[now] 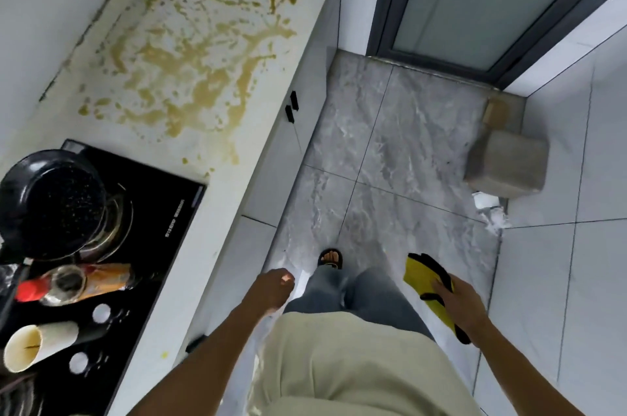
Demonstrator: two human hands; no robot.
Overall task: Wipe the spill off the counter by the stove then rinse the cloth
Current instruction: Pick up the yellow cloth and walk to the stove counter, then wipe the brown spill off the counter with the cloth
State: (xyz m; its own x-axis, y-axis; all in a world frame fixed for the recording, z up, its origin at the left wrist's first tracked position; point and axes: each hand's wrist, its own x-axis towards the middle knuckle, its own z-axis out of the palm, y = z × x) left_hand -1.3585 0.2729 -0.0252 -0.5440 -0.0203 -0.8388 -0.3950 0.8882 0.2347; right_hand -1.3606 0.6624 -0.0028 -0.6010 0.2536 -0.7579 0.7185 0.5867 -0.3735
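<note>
Spill (190, 76), a yellowish-brown liquid, spreads in puddles and splatters across most of the white counter (258, 157) at the left of the view, reaching from the far wall end down to just beside the black stove (163, 212). On the stove sits a dark speckled pan (51, 202) over a burner, with a glass jar (66, 283) lying beside it and a white paper cup (37, 344) tipped on its side nearer the person. A person stands on the grey marbled floor (390, 144) facing along the counter, seen from above. The right hand (464, 307) hangs low at the right side and grips a yellow cloth (427, 286) with black edging, fingers curled over its top. The cloth is well apart from the counter. The left hand (274, 286) hangs beside the cabinet front, holding nothing, fingers loosely curled. A grey block (509, 168) rests on the floor by the right-hand wall, near a closed glass door (475, 1).
</note>
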